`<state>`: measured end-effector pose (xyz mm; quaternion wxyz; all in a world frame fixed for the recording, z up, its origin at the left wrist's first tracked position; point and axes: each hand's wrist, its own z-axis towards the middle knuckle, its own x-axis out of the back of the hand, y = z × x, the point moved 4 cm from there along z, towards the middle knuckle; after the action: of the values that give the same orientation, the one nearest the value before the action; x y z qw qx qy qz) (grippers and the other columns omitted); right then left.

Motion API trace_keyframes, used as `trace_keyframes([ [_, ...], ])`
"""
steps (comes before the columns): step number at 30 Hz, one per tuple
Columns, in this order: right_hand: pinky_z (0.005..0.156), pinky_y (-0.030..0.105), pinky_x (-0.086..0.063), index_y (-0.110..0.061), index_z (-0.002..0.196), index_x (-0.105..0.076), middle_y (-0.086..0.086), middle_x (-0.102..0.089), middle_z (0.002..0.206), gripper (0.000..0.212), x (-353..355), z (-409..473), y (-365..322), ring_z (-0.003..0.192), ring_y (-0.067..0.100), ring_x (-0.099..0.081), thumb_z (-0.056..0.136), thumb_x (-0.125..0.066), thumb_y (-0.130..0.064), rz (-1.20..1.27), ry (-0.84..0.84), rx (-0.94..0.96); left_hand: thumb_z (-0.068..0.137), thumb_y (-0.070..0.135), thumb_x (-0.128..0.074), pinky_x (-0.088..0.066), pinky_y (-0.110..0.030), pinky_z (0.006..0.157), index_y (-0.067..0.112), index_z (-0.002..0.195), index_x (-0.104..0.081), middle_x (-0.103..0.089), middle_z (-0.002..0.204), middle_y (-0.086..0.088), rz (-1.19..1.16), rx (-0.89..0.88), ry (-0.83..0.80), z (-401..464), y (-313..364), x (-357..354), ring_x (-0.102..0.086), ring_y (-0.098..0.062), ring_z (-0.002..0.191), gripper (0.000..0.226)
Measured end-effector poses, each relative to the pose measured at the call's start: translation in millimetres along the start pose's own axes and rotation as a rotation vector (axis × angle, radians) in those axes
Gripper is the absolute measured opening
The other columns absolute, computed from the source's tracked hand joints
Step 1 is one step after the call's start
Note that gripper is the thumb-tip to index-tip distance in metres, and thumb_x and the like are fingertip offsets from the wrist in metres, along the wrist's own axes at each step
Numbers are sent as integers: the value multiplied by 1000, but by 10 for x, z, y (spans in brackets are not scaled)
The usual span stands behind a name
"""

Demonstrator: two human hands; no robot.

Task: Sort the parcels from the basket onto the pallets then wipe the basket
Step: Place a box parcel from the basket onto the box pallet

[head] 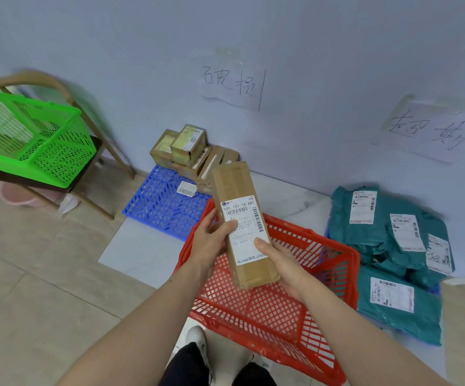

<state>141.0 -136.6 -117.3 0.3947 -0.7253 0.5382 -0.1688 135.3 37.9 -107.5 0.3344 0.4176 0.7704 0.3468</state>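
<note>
Head view. Both hands hold one long cardboard box [242, 224] above the red basket [334, 263]. The left hand [211, 240] grips the box's left edge, thumb laid across the white shipping label [246, 229] and fingers curled behind. The right hand [278, 263] cups the lower right edge, thumb on the label's lower part. The box is tilted, its far end pointing up and away toward the wall [309, 51], label face up.

The red basket stands on the floor [30, 274] directly in front of the person, just beyond the two dark trouser knees at the bottom edge. No parcel shows through the visible part of its mesh bottom.

Behind and to the left of the basket lies a blue pallet [158, 201]. A stack of small cardboard boxes [189, 151] sits at its far end against the wall, and one loose label [186, 188] lies on the blue grid near the stack.

To the right of the basket lies a pile of teal mailing bags [387, 246], each with a white label, overlapping one another.

Two handwritten paper signs are taped to the wall: one [231, 84] above the blue pallet, the other [432, 132] above the teal bags.

At far left, a green basket [33, 140] rests tilted on a wooden chair [108, 151]; a pink basin [19, 195] sits beneath the chair.
</note>
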Motion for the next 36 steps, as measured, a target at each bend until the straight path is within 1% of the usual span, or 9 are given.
trace_keyframes([
  [6, 103, 49, -50, -18, 128, -61, 3, -74, 117, 62, -513, 241, -114, 110, 22, -69, 78, -72, -53, 0, -14, -2, 77, 18, -80, -57, -50, 88, 20, 136, -51, -73, 109, -10, -44, 45, 59, 147, 219, 534, -73, -25, 95, 65],
  [9, 92, 44, -56, -13, 123, -62, 5, -75, 111, 60, -865, 396, -195, 105, 24, -71, 75, -71, -48, 41, 53, 5, 84, 15, -75, -60, -40, 73, 21, 129, -49, -74, 102, -4, -39, 46, 82, 250, 446, 891, -74, -15, 82, 52],
  [11, 87, 43, -57, -13, 123, -62, 7, -74, 113, 66, -1144, 542, -179, 105, 24, -70, 71, -74, -50, 69, 91, -16, 87, 17, -72, -60, -42, 76, 22, 131, -45, -74, 101, -2, -17, 47, 99, 339, 612, 1191, -73, -11, 79, 53],
  [13, 94, 48, -54, -18, 126, -60, 5, -72, 118, 75, -1466, 712, -148, 108, 25, -69, 64, -80, -57, 82, 118, -57, 87, 18, -71, -58, -45, 83, 23, 137, -40, -74, 102, -2, -9, 31, 127, 469, 774, 1533, -72, -10, 80, 59],
  [15, 95, 52, -52, -25, 129, -55, 4, -69, 122, 81, -1769, 872, -99, 109, 26, -68, 63, -82, -62, 107, 132, -130, 88, 19, -71, -58, -45, 81, 24, 143, -33, -73, 103, 0, -28, 37, 167, 602, 898, 1826, -70, -9, 82, 68],
  [20, 85, 45, -54, -20, 127, -54, 5, -69, 120, 67, -2328, 1240, -107, 105, 26, -68, 75, -77, -55, 226, 219, -170, 88, 19, -71, -59, -39, 72, 28, 148, -26, -68, 103, 9, -63, 64, 204, 948, 1036, 2242, -67, -9, 89, 75],
  [26, 77, 42, -53, -14, 120, -63, 5, -72, 113, 57, -2359, 1798, -206, 104, 25, -67, 77, -76, -49, 287, 391, -187, 84, 29, -75, -47, -48, 88, 40, 146, -21, -60, 131, 7, 19, 148, 175, 1373, 1031, 2438, -58, -20, 117, 83],
  [30, 74, 44, -61, -13, 122, -54, 9, -68, 115, 57, -2247, 2220, -266, 101, 25, -68, 78, -79, -40, 324, 435, -190, 75, 23, -84, -51, -47, 90, 40, 147, -14, -59, 127, 9, 98, 157, 238, 1770, 1039, 2619, -59, -18, 112, 102],
  [36, 85, 48, -59, -12, 116, -55, 8, -67, 112, 44, -2000, 2754, -240, 99, 23, -66, 82, -76, -30, 268, 508, -210, 70, 12, -87, -51, -34, 74, 29, 150, -11, -58, 119, 14, 204, 102, 333, 2286, 997, 2821, -59, -13, 97, 113],
])
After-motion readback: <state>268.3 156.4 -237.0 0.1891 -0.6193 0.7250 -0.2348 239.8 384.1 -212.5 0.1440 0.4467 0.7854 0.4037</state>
